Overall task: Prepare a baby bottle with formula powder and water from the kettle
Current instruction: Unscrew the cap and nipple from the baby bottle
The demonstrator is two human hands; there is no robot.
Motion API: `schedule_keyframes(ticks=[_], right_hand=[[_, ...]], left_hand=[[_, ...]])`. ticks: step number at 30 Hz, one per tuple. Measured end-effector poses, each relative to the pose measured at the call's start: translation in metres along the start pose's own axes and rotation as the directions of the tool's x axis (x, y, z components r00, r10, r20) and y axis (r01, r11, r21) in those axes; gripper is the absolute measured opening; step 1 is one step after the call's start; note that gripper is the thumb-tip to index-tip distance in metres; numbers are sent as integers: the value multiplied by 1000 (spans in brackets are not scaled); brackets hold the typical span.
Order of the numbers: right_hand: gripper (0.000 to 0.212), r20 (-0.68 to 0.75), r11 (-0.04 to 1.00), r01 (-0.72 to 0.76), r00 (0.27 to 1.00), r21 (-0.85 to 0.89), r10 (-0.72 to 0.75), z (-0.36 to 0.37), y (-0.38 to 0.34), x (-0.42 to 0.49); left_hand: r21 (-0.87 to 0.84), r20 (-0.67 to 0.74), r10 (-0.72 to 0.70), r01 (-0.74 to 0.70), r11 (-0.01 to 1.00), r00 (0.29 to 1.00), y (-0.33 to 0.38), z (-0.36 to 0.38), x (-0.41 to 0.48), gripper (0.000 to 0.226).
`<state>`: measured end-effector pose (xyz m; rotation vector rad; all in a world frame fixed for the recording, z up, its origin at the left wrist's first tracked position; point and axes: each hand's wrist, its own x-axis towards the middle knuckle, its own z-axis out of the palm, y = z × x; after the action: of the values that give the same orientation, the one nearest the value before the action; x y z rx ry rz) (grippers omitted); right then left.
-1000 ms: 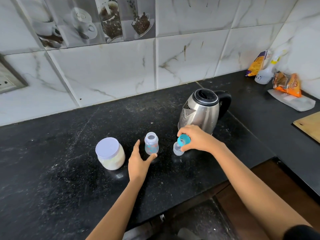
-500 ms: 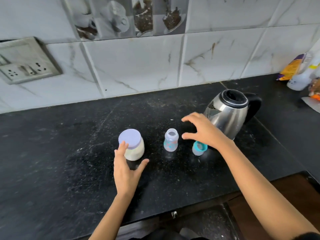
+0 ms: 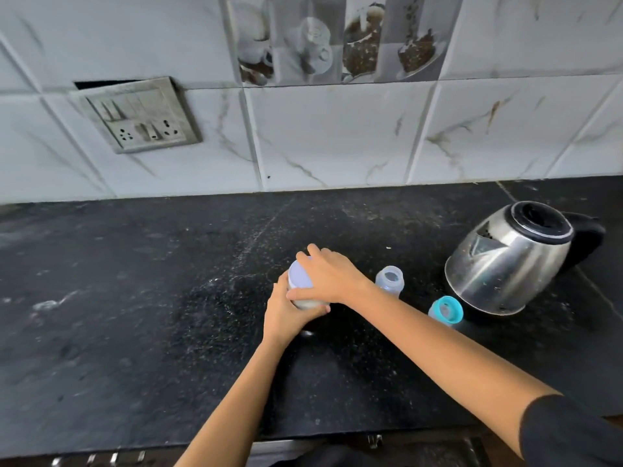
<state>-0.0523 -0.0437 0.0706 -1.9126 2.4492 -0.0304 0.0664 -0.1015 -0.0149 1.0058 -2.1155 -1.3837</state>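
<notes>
Opening step, head view: what grips what?
— My left hand wraps the formula jar; my right hand curls over its lid. Baby bottle stands uncapped on the table just beside, kettle beyond.
— Next?
— Judged: twist lid off, jar held steady.

Polished, reflective metal kettle; translucent plastic bottle; matt, speckled black stone table; glossy marble-patterned wall tiles.
</notes>
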Motion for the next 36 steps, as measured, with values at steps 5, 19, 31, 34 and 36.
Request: schedule_keyframes(ticks=[5, 19, 31, 34, 36], right_hand=[[59, -53, 985, 164, 986, 58, -161, 5, 16, 1], [58, 231, 842, 494, 812, 218, -537, -31, 38, 10], [72, 537, 878, 448, 788, -167, -299, -58, 18, 22], [66, 501, 780, 601, 736, -173, -456, -58, 22, 20], [64, 405, 722, 669, 718, -177, -566, -57, 27, 18]], left_hand=[[73, -38, -40, 42, 996, 998, 4, -2, 3, 83], [233, 190, 23, -67, 970, 982, 17, -13, 21, 85], [223, 154, 30, -64, 973, 988, 7, -7, 20, 73], [251, 167, 41, -82, 964, 985, 7, -8, 20, 75], [259, 164, 44, -86, 962, 986, 6, -9, 20, 81]])
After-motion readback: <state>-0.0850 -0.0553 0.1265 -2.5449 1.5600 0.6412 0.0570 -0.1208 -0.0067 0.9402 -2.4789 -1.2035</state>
